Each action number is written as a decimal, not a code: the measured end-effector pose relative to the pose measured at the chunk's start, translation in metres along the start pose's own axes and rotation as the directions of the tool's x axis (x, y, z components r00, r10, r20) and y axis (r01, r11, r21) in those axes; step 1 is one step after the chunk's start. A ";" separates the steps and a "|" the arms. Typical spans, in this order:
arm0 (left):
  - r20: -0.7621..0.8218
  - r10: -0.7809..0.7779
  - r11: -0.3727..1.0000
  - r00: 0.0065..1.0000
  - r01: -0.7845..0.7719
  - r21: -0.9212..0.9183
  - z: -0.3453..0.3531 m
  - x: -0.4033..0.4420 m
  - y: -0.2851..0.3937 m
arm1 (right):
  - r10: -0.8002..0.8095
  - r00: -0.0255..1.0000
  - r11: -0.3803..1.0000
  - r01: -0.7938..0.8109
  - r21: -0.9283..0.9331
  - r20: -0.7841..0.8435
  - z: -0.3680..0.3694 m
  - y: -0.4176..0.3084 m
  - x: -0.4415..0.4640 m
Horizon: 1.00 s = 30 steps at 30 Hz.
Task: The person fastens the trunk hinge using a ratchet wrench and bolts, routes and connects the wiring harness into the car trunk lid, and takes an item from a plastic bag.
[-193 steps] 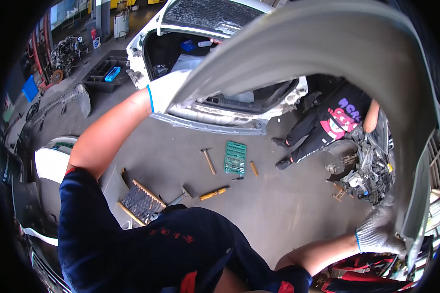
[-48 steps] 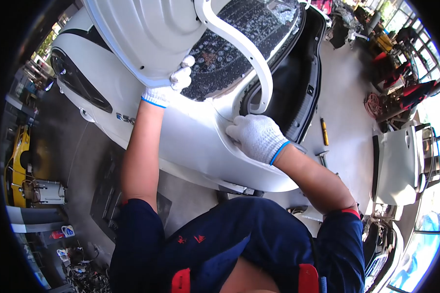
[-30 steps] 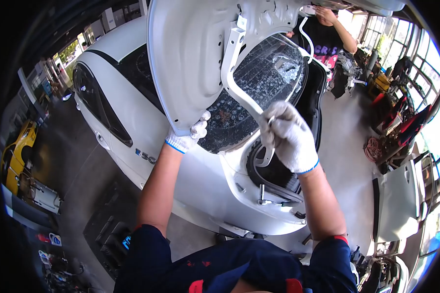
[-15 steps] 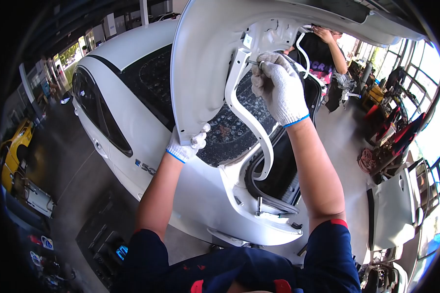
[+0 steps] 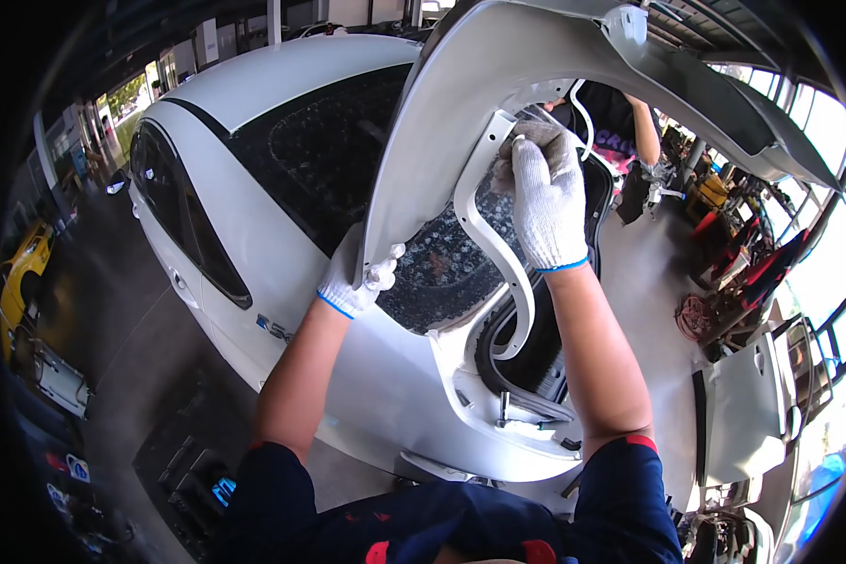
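A raised silver-grey trunk lid (image 5: pixel 442 122) tilts over the open rear of a white car (image 5: pixel 385 385). My left hand (image 5: pixel 362 273), in a white knit glove, is closed around the lid's lower left corner. My right hand (image 5: pixel 550 193), gloved the same way, is up by the top of a white curved hinge arm (image 5: pixel 523 305), its thumb and fingers pinched together. Whatever lies between those fingertips is too small to make out. The hinge arm's upper end lies against the lid's inner side, and its lower end reaches down at the trunk opening.
A metal socket tool (image 5: pixel 504 409) stands on the car's rear ledge. Across the lid, another person (image 5: pixel 620 122) has an arm raised to it. A detached car door (image 5: pixel 747 414) leans at the right, near racks of parts. A yellow vehicle (image 5: pixel 28 268) is at far left.
The lid appears shifted right and slightly lower in view. My right hand has tilted more upright, still beside the hinge arm's top. My left hand keeps its grip on the corner.
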<state>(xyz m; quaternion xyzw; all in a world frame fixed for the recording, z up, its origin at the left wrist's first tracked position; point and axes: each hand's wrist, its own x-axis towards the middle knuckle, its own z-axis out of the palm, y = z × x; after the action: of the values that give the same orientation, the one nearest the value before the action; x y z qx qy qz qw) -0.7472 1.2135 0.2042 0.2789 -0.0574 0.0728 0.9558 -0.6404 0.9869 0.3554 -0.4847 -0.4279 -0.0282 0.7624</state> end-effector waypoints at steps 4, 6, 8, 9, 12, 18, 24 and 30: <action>0.047 -0.012 1.000 0.999 0.013 -0.027 -0.003 0.001 0.001 | 0.039 0.998 0.993 -0.033 0.116 -0.045 0.008 0.005 -0.001; 0.087 0.005 1.000 0.996 -0.003 -0.031 -0.003 0.000 0.000 | 0.048 0.994 0.994 -0.038 0.105 -0.094 0.014 0.006 -0.001; 0.025 0.020 0.998 0.999 -0.019 -0.056 0.003 -0.005 -0.002 | 0.043 0.993 0.996 -0.034 0.078 -0.112 0.016 0.008 -0.004; 0.032 0.028 0.997 0.999 -0.025 -0.076 0.006 -0.004 0.000 | 0.027 0.992 0.997 -0.018 0.070 -0.122 0.018 0.009 -0.002; 0.087 0.004 0.997 0.996 0.002 -0.076 -0.008 0.002 0.008 | 0.019 0.987 0.992 0.002 0.128 -0.158 0.025 0.016 -0.003; 0.086 -0.011 0.998 0.996 0.016 -0.060 -0.008 0.004 0.023 | -0.038 0.957 0.993 0.067 0.093 -0.286 0.041 0.023 -0.004; 0.111 -0.080 0.988 0.991 0.093 -0.126 -0.007 0.005 0.020 | -0.061 0.952 0.997 0.070 0.019 -0.300 0.041 0.031 0.000; 0.112 -0.058 0.998 0.992 0.061 -0.027 -0.008 0.005 0.024 | -0.088 0.943 0.996 0.079 -0.040 -0.321 0.041 0.035 0.001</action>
<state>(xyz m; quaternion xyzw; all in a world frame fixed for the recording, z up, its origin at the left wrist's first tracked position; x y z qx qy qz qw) -0.7459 1.2379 0.2109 0.2695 -0.1033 0.0276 0.9571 -0.6492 1.0368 0.3372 -0.4651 -0.3174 -0.1450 0.8135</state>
